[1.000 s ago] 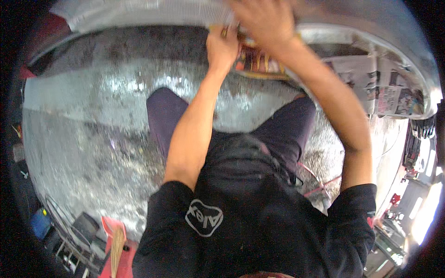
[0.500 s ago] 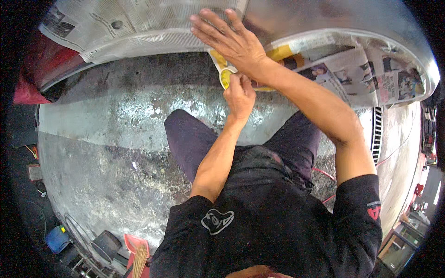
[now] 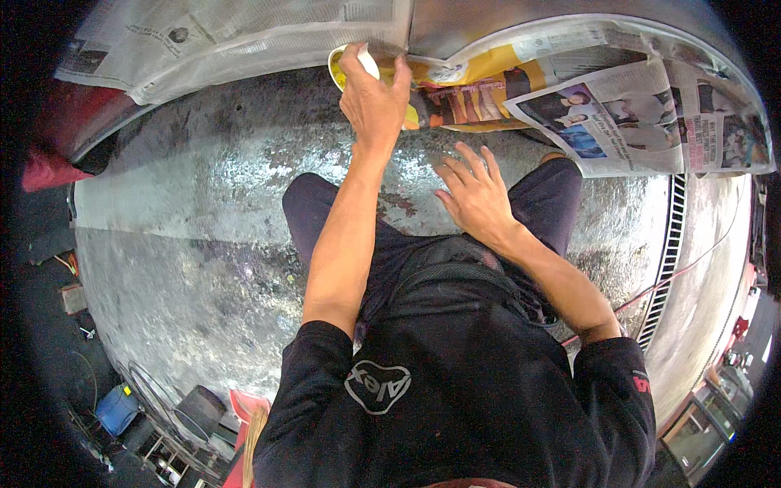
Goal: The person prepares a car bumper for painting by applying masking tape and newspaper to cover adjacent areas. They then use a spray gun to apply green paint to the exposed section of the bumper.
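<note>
Currently, head view: the left hand (image 3: 376,110) is gripping a white-rimmed roll (image 3: 370,64) with a yellow inside, fingers and thumb bent around it. The roll is sitting at the lower edge of the newspaper (image 3: 228,45) covering the upper-left bodywork; whether it is touching the paper, cannot tell. The right hand (image 3: 476,195) is hovering bare in front of the lap, fingers fanned and slightly bent.

Change against 0.5 s ago: the right hand was lying flat across the lower edge of the paper; it is now hanging well below it, near the right knee (image 3: 557,179). The left hand was holding the roll lower, under the right palm; it is now holding it higher and farther left, and the hands are standing well apart.

Edges: the printed sheets (image 3: 602,122) on the right are following the curved rim of the grey panel (image 3: 553,20), their lower border ending above the right hand. Red bodywork (image 3: 98,126) is showing at far left.

Room: the concrete floor (image 3: 187,285) is stretching below the left paper edge and out left of the left forearm. At right, a slotted drain (image 3: 663,260) is running alongside, a red hose (image 3: 687,267) crossing it.
</note>
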`<state>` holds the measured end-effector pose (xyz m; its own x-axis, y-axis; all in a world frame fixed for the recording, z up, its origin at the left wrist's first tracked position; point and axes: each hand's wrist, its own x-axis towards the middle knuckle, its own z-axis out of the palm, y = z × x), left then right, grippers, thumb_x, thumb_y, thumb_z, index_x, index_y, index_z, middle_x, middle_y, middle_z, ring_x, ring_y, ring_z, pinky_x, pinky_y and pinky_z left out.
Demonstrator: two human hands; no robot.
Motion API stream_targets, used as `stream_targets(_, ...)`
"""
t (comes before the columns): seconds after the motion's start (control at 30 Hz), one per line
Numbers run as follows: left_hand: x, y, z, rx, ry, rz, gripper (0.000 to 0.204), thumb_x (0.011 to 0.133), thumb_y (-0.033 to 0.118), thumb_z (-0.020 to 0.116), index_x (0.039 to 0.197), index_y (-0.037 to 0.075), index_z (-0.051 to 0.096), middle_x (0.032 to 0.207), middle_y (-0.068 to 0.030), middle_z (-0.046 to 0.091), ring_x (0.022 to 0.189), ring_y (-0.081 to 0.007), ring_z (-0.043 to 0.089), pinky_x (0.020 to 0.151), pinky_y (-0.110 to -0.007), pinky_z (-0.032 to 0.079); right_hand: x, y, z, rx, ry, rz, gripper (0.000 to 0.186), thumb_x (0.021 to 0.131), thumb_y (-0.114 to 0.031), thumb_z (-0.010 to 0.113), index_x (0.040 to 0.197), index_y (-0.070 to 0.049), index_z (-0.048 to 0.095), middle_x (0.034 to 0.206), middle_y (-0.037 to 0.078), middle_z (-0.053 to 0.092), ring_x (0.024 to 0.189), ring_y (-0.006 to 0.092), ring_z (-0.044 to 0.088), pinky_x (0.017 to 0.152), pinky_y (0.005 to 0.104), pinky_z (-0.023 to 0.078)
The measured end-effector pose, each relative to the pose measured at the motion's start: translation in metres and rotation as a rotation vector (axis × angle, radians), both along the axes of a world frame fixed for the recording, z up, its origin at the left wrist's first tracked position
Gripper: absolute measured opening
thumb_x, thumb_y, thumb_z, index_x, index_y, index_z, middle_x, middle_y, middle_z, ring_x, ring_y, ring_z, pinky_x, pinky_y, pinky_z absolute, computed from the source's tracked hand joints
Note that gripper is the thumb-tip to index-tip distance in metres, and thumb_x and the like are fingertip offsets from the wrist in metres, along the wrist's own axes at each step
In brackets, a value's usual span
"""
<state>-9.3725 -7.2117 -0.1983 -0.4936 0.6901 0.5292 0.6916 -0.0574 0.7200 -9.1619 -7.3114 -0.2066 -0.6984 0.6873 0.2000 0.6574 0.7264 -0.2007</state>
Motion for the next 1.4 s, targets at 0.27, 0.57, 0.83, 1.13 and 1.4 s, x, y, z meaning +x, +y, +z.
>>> stream_targets(0.27, 0.008, 0.008, 0.009, -0.055, -0.004, -0.014, 0.06, 0.086, 0.028, 0.078, 0.129, 0.005, 0.043, 0.102, -0.0264, 0.068, 0.092, -0.0471, 0.067, 0.08, -0.054, 0.05, 0.028, 0.001, -0.008, -0.083, 0.01, -0.137, 0.042, 0.088, -0.03, 0.074, 0.122, -0.006, 0.066, 0.13, 0.009, 0.064, 0.138, 0.033, 0.046, 0.116, 0.0562, 0.033)
stream_targets(0.57, 0.006, 0.0, 0.003, -0.068, -0.063, 0.004, 0.054, 0.09, 0.023, 0.076, 0.129, 0.0, 0.045, 0.113, -0.027, 0.064, 0.102, -0.0402, 0.067, 0.087, -0.048, 0.051, 0.045, -0.006, -0.006, -0.125, 0.11, -0.175, 0.042, 0.087, -0.028, 0.076, 0.12, -0.005, 0.067, 0.13, 0.011, 0.065, 0.134, 0.0345, 0.049, 0.113, 0.0534, 0.037)
stream_targets(0.83, 0.051, -0.069, 0.012, -0.191, -0.973, -0.603, 0.038, 0.104, 0.014, 0.049, 0.141, 0.011, 0.045, 0.105, -0.012, 0.065, 0.079, -0.0103, 0.057, 0.064, -0.023, 0.048, 0.038, 0.003, 0.038, -0.641, 0.779, -0.442, 0.088, 0.08, -0.035, 0.087, 0.149, -0.001, 0.046, 0.144, 0.02, 0.057, 0.136, 0.031, 0.053, 0.112, 0.0443, 0.042)
stream_targets(1.13, 0.134, -0.065, 0.04, -0.285, -1.785, -0.903, 0.045, 0.104, 0.034, 0.043, 0.131, 0.001, 0.057, 0.119, -0.0206, 0.067, 0.112, -0.0322, 0.064, 0.103, -0.046, 0.049, 0.021, 0.012, 0.029, -0.596, 1.592, -0.806, 0.075, 0.088, -0.03, 0.083, 0.143, 0.008, 0.048, 0.13, 0.016, 0.064, 0.116, 0.0192, 0.062, 0.098, 0.0335, 0.052)
stream_targets(1.4, 0.221, -0.108, 0.018, -0.671, -2.029, -1.615, 0.048, 0.103, 0.006, 0.045, 0.15, -0.004, 0.043, 0.159, -0.0238, 0.037, 0.148, -0.038, 0.036, 0.125, -0.048, 0.03, 0.086, -0.062, 0.055, -0.556, 2.075, -0.844, 0.065, 0.093, -0.062, 0.066, 0.124, -0.005, 0.064, 0.11, 0.008, 0.069, 0.101, 0.0151, 0.066, 0.084, 0.0319, 0.055)
